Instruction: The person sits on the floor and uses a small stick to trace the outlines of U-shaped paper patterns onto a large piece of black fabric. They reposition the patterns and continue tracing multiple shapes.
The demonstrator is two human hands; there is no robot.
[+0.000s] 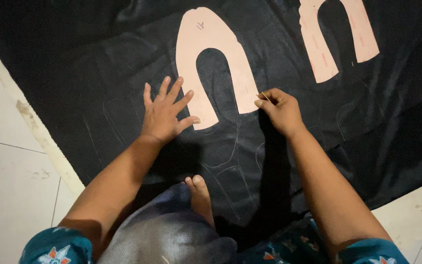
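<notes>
Touching left hand (164, 115): pattern piece (214, 58)

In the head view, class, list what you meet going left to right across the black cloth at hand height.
Pale floor tile → black cloth → left hand → arch-shaped paper pattern → right hand pinching a thin stick → second paper pattern.

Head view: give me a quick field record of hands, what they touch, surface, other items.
left hand: flat, fingers spread, pressing the left leg of the arch-shaped pattern piece
right hand: pinching a thin marking stick at the pattern's right leg
surface: black fabric spread over a pale tiled floor
fabric marks: faint traced outlines below the pattern
other: second pattern piece at upper right; bare foot on the fabric
</notes>
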